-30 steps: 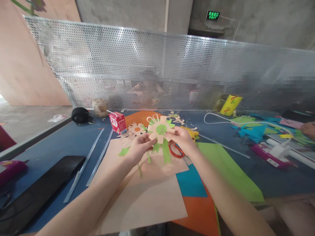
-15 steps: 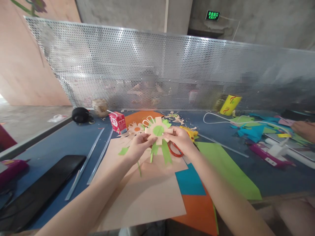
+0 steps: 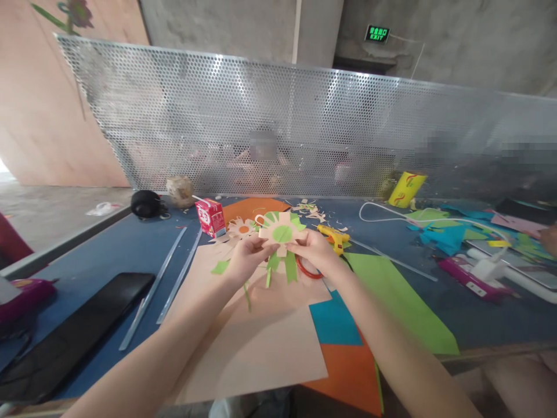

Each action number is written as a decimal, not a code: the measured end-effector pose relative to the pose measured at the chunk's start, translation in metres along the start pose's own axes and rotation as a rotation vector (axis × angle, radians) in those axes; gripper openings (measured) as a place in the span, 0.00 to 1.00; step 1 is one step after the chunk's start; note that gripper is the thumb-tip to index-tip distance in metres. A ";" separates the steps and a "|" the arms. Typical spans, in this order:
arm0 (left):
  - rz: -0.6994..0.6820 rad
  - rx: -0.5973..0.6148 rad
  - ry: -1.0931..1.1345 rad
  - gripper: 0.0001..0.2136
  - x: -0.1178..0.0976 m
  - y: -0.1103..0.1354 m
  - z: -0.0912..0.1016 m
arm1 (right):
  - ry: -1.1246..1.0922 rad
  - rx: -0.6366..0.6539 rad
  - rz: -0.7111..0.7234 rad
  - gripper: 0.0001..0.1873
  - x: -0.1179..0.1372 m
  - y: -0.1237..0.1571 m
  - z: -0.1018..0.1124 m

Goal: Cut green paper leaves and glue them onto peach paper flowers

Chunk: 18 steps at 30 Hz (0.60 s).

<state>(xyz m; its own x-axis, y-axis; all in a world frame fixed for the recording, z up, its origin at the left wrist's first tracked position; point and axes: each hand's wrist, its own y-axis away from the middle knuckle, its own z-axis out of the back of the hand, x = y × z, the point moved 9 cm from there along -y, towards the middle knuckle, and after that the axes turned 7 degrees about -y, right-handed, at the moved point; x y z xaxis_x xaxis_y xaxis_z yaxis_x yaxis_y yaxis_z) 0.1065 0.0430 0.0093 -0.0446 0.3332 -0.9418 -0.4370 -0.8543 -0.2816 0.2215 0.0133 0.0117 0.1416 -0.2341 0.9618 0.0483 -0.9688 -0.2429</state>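
Pinching one paper flower (image 3: 282, 234), peach petals round a green centre, over a peach sheet (image 3: 261, 354): the left hand (image 3: 244, 259) at its left edge and the right hand (image 3: 319, 252) at its right, each closed thumb to fingers, near one another. Beside the right hand: one red loop handle (image 3: 310, 275) and, farther back, one yellow glue gun (image 3: 334, 235). Beyond the left hand: a second flower (image 3: 244, 230) with orange centre, and one pink drink carton (image 3: 209, 217).

Left of the paper flower (image 3: 282, 234) stands the carton (image 3: 210, 218), right of it the glue gun (image 3: 336, 238) (a screen (image 3: 261, 87) behind all).
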 end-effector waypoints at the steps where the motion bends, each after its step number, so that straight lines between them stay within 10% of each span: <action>1: 0.003 0.001 0.010 0.11 0.000 0.000 0.000 | 0.005 -0.005 -0.002 0.11 0.000 0.000 0.000; 18: 0.147 0.119 0.114 0.12 0.010 0.002 -0.015 | 0.247 -0.325 0.122 0.15 0.004 -0.003 0.038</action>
<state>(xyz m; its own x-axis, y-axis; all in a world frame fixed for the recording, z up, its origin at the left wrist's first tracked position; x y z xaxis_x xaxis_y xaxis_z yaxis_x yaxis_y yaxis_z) 0.1187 0.0383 -0.0034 -0.0169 0.1551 -0.9878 -0.5366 -0.8350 -0.1219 0.2591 0.0187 0.0115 -0.1164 -0.3224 0.9394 -0.2738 -0.8988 -0.3424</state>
